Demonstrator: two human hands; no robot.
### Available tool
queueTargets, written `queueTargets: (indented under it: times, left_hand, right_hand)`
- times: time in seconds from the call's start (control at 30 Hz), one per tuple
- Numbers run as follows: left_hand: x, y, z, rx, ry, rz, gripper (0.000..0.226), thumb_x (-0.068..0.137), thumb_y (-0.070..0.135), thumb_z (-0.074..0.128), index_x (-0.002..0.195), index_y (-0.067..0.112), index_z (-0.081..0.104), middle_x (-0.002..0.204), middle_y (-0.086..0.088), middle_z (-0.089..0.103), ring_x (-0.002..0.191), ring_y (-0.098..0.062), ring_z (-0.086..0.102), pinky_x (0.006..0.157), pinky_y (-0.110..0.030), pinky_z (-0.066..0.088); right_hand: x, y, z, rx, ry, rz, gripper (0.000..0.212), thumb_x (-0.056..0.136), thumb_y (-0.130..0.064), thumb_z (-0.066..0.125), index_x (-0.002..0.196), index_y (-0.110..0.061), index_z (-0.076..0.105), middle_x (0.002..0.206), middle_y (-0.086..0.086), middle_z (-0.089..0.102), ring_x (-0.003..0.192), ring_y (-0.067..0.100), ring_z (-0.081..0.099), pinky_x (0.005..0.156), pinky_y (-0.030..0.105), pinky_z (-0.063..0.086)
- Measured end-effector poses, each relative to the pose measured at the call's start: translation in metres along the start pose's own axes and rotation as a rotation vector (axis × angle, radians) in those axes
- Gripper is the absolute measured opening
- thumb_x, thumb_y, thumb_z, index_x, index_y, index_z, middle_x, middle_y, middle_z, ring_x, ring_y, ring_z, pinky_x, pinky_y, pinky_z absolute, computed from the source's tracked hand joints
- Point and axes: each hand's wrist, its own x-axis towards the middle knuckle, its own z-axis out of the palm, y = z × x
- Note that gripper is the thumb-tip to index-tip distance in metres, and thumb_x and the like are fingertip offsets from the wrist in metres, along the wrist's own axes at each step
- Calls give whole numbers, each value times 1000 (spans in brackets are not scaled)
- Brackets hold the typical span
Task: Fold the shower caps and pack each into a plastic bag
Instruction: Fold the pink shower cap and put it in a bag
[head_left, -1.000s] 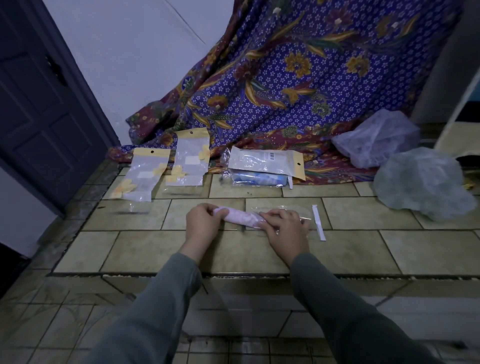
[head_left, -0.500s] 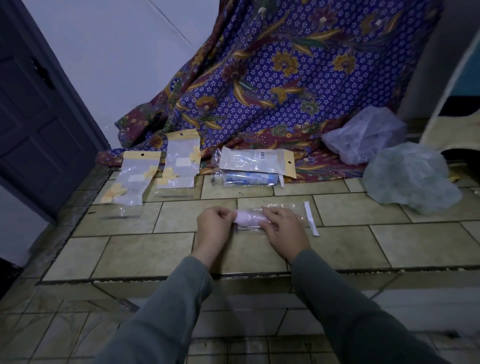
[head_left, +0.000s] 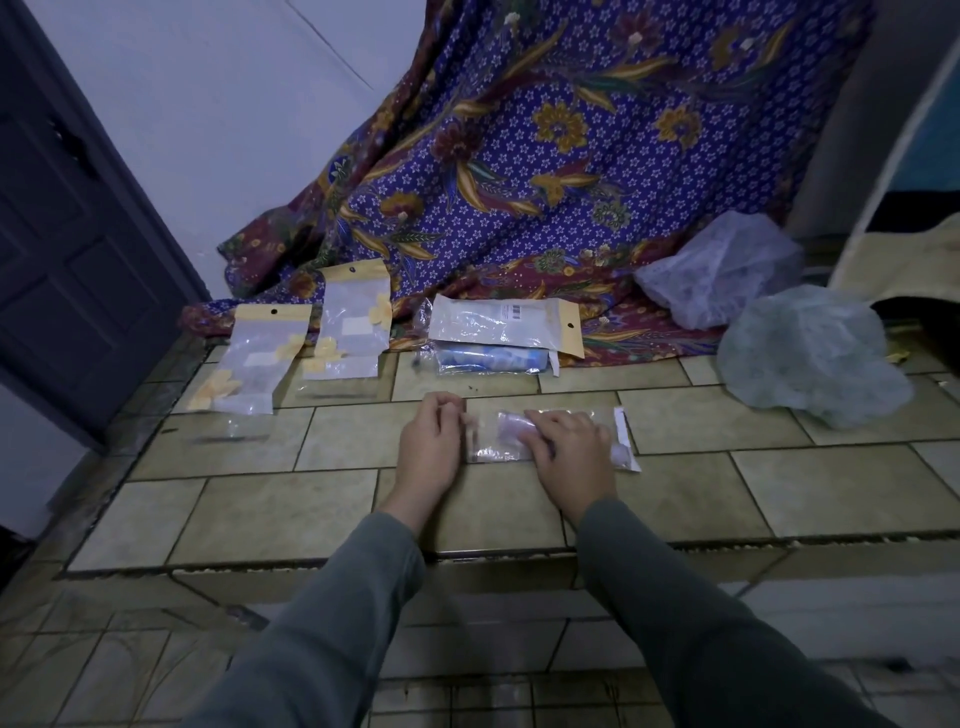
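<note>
A wide batik cloth (head_left: 571, 156), purple with gold flowers and a maroon border, hangs down the back of the scene and spills onto the tiled step (head_left: 291, 509), whose beige tiles run across the middle of the view. A dark door (head_left: 67, 249) stands at the far left. To the right, on the step, sits a crumpled greenish shower cap (head_left: 810, 353), and just behind it, against the cloth, a paler lilac shower cap (head_left: 722, 270).

Along the cloth's hem lie three flat packages: two clear bags with yellow headers (head_left: 260, 358) side by side on the left, and nearer the centre a clear packet with a yellow header (head_left: 504, 325) resting on top of a packed blue cap (head_left: 491, 359).

At the centre front, a clear plastic bag (head_left: 550, 436) lies flat on the tiles with a folded pink shower cap (head_left: 514, 427) inside it; a white adhesive strip (head_left: 622, 426) shows at its right end. The right hand (head_left: 574, 449) lies palm down on the bag, its fingers bent and pressing the plastic. The left hand (head_left: 431, 441) sits at the bag's left end with curled fingers; it is blurred, and I cannot tell whether it pinches the bag's edge. Both sleeves are grey-green.
</note>
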Motion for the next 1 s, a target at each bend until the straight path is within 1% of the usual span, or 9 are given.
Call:
queueTargets:
  times: [0.1,0.2,0.27,0.47,0.57,0.73,0.83,0.9,1.0]
  left_hand:
    - [8,-8,1,366,63,130,27,94,15,45,114,10,62,112,-8,65,104,-26,54,90,-31,38]
    - [11,-16,8,614,18,157,37,96,27,44,129,15,54,135,-2,53,123,-23,43,100,-35,30]
    - [10,-19,14,694,4,139,40,95,32,44,132,19,50,142,0,46,129,-22,38,100,-37,28]
    - [9,-25,22,746,74,169,39,92,34,47,128,20,55,139,-2,49,125,-23,42,97,-39,31]
    - [10,-25,23,763,102,181,41,85,36,46,119,19,61,131,-3,57,117,-25,50,91,-40,37]
    - [12,-27,24,768,142,186,39,81,36,48,112,19,63,126,-3,59,112,-25,53,88,-40,40]
    - [11,-25,24,758,124,173,39,83,37,47,115,19,62,129,-1,57,115,-23,51,90,-40,38]
    - [11,-26,25,757,128,174,39,82,37,47,113,19,62,127,-1,57,114,-23,51,89,-40,39]
    - [12,-28,24,768,150,196,38,80,38,46,110,20,63,124,-1,59,110,-24,54,86,-39,41]
  right_hand:
    - [8,3,-3,11,66,53,26,94,-28,56,116,-21,67,107,0,68,101,25,55,88,37,31]
    - [24,4,-10,84,150,95,24,94,-28,56,114,-20,68,107,1,68,99,26,57,90,44,39]
    - [39,2,-15,135,175,105,24,94,-27,57,113,-18,68,108,3,68,100,28,56,91,47,40]
    - [96,-12,-24,106,188,56,25,94,-29,55,115,-20,66,112,2,66,108,26,52,94,39,28]
    - [123,-19,-21,46,144,68,28,96,-31,51,119,-22,63,116,0,65,112,24,51,98,39,23]
    - [141,-22,-8,-36,111,28,31,96,-35,48,120,-21,62,116,1,65,112,24,52,95,39,26]
    - [147,-20,-5,-32,183,-27,30,95,-31,50,121,-21,61,117,0,63,112,24,51,94,41,26]
    - [147,-16,0,-85,150,-79,31,94,-32,51,124,-25,59,127,-2,57,121,22,45,99,41,22]
    - [142,-7,7,-175,75,-59,37,94,-36,51,131,-33,52,137,-1,45,130,21,34,108,51,15]
